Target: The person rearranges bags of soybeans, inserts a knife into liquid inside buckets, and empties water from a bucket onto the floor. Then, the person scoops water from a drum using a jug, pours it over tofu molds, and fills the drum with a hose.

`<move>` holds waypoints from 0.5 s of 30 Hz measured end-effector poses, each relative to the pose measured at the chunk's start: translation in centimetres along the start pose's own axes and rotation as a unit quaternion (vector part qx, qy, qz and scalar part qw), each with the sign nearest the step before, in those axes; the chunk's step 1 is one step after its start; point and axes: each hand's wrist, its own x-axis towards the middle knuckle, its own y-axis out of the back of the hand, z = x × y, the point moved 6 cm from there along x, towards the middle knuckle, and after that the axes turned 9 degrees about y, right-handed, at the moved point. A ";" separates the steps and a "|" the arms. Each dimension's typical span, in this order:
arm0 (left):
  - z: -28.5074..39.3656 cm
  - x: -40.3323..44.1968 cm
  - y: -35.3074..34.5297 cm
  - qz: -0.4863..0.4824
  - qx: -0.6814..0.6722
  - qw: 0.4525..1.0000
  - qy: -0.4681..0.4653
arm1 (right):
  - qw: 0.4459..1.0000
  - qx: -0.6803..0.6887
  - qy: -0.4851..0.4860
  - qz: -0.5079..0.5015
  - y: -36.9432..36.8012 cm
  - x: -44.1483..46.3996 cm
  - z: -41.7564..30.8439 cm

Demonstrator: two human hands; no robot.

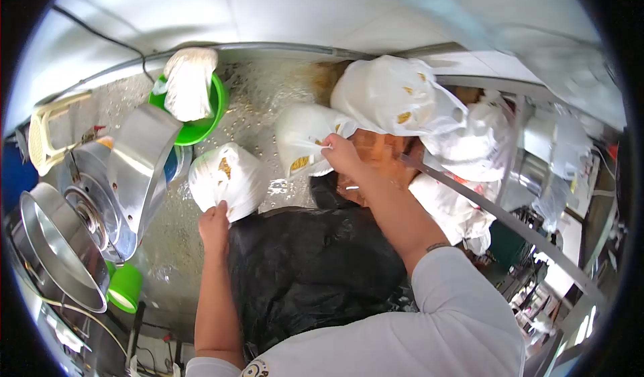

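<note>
A wet, grey, speckled floor [171,253] spreads under everything, with small pale bits scattered over its far part. Nearest the wearer hangs a broad, wrinkled black sheet [308,270], seemingly a plastic apron. At the left stand a wide, curved, silver metal vessel [137,176] and, just beside it, a round, deep, silver metal pan [57,243] tilted on its side. Beyond the right arm sits a big, bulging white plastic bag [382,95] with gold-brown patches; whether these are print or contents, I cannot tell. More crumpled white plastic bags [479,135] lie to its right, partly behind a straight grey metal rail [503,212]. A flat orange-brown surface [376,152] shows below the big bag. Farther left, a round, bright-green plastic tub [198,132] carries a draped off-white cloth-like bundle [191,85].

Smaller are 2 bags at the centre: a rounded white plastic bag on the left [225,172] and a gathered white plastic bag on the right [302,135], set apart with floor between them. The left hand [215,228] appears to pinch the near edge of the first; the right hand [341,154] pinches the bunched film of the second.

As for progress, a hold seems made on both smaller bags, while the big bag is in neither hand. How much handling is left cannot be told. Smallest is a bright-green plastic cup [125,288], at the lower left.
</note>
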 end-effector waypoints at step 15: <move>7.2 -11.0 -1.1 -0.056 0.077 0.991 -0.098 | 0.825 0.452 -0.183 0.286 27.9 -24.6 -10.6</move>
